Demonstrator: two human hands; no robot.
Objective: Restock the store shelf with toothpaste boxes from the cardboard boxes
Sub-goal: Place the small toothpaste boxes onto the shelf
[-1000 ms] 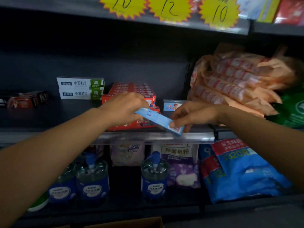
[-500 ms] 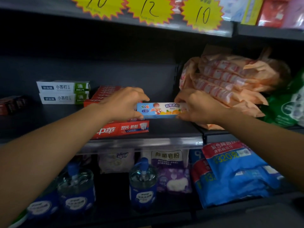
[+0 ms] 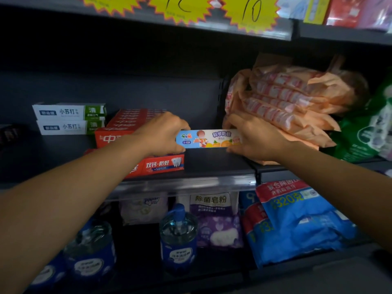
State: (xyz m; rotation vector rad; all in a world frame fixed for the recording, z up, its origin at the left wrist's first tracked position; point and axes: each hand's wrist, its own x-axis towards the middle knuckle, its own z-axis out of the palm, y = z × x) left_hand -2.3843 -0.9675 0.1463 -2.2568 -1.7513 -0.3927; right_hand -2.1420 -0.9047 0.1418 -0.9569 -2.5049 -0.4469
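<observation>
Your left hand (image 3: 163, 134) and right hand (image 3: 252, 137) grip the ends of the children's toothpaste box (image 3: 209, 138), at 3 o'clock of the red toothpaste boxes (image 3: 127, 126); seat it level on the shelf (image 3: 212, 164), face outward.

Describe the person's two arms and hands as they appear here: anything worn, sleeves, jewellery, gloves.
Both forearms are bare as far as the frame shows; no sleeve edge is in view. The left hand and right hand wear no gloves, and no ring, watch or bracelet is visible on either wrist. The light is dim, so fine details such as nails cannot be made out.
</observation>
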